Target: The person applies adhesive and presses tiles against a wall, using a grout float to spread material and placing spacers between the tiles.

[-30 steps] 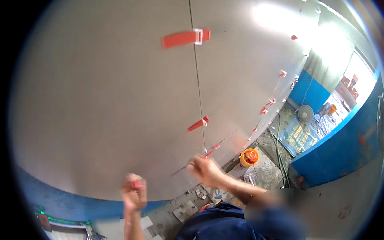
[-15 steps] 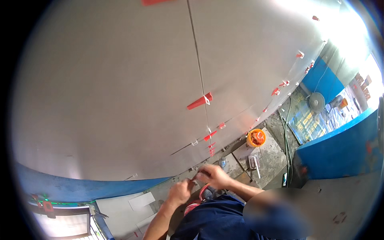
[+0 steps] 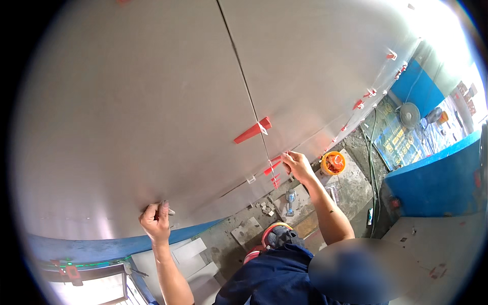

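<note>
Large grey tiles (image 3: 152, 112) meet at a thin dark joint. A long red wedge (image 3: 252, 130) sits through a white clip on that joint, and shorter red wedges (image 3: 272, 168) line up lower down. My right hand (image 3: 299, 166) is closed, its fingertips at a small red wedge (image 3: 278, 159) by the crossing joint, mostly hidden by the fingers. Off to the left, my left hand (image 3: 156, 221) is curled shut against the lower tile edge. Something small and pale (image 3: 171, 212) shows beside its fingertips; its kind cannot be made out.
An orange bucket (image 3: 333, 163) with red pieces stands on the floor at right. Near my feet lie a blue-grey power tool (image 3: 290, 202) and small rubble (image 3: 267, 208). Hoses (image 3: 372, 168) run past a fan (image 3: 409, 115). White boards (image 3: 188, 250) lie lower left.
My hands, together in front of me before, have moved apart. The right went up to the wedges by the joint; the left went out to the tile's lower left edge.
</note>
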Demonstrator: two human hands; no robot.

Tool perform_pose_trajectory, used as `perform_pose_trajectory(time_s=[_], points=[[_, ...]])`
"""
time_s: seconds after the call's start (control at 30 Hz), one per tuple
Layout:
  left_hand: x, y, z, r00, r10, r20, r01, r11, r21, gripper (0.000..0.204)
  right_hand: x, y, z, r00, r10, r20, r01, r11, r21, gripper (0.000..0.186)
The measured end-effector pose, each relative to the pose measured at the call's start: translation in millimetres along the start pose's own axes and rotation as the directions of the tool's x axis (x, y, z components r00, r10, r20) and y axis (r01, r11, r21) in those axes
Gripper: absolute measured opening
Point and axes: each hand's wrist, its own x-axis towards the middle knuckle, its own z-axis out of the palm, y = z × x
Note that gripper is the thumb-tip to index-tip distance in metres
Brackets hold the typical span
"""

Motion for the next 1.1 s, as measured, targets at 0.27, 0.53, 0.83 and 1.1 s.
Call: perform_pose_trajectory(time_s=[0.27, 0.53, 0.83, 1.1], points=[[1.6, -10.0, 6.6, 0.973, 0.225, -0.042, -0.213, 0.956, 0.201, 0.018, 7.2, 21.0, 12.9, 0.865, -0.470, 0.177, 0.446, 0.555, -0.703, 0.060], [5.3, -13.3, 6.7, 0.942, 0.334, -0.029, -0.308, 0.897, 0.316, 0.021, 10.7, -1.7, 21.4, 0.965, -0.213, 0.155, 0.244, 0.493, -0.835, 0.051], [13.0, 11.2, 27.1, 0.756, 0.650, -0.079, -0.575, 0.717, 0.395, 0.016, 26.9, -20.5, -7.7, 0.813, -0.074, 0.577, 0.579, 0.199, -0.790, 0.036], [6.5, 2.2, 18.7, 0.951, 0.288, -0.107, -0.275, 0.954, 0.122, 0.026, -2.0, -11.6, 27.7, 0.923, -0.188, 0.335, 0.384, 0.409, -0.828, 0.034]])
